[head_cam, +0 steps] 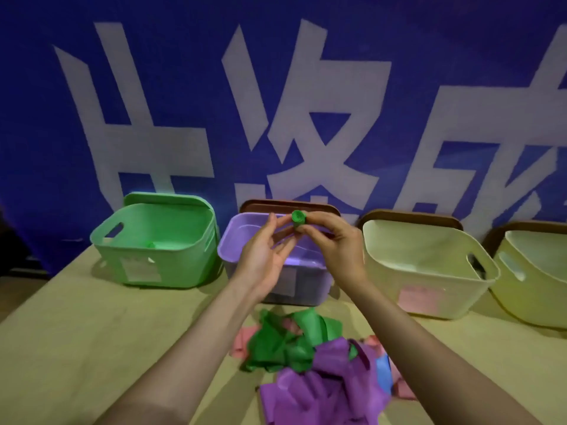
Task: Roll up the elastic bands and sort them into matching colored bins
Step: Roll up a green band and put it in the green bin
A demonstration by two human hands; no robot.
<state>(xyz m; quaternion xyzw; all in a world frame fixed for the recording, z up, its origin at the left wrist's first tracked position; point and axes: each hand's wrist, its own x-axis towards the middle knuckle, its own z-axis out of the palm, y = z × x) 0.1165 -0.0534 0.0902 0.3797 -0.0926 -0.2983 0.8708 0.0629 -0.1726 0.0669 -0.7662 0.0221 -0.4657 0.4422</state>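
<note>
Four bins are seen: green bin [171, 271], purple bin [228, 251], cream bin [429, 286], yellow bin [530, 302]. One rolled green band [298, 221] is pinched above the purple bin by the right grip [334, 243] and touched by the left grip [264, 253], its fingers held straight.

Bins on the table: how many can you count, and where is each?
4, in a row: green bin at the left, then purple bin, cream bin, and yellow bin cut off at the right edge. More may be out of view.
</note>
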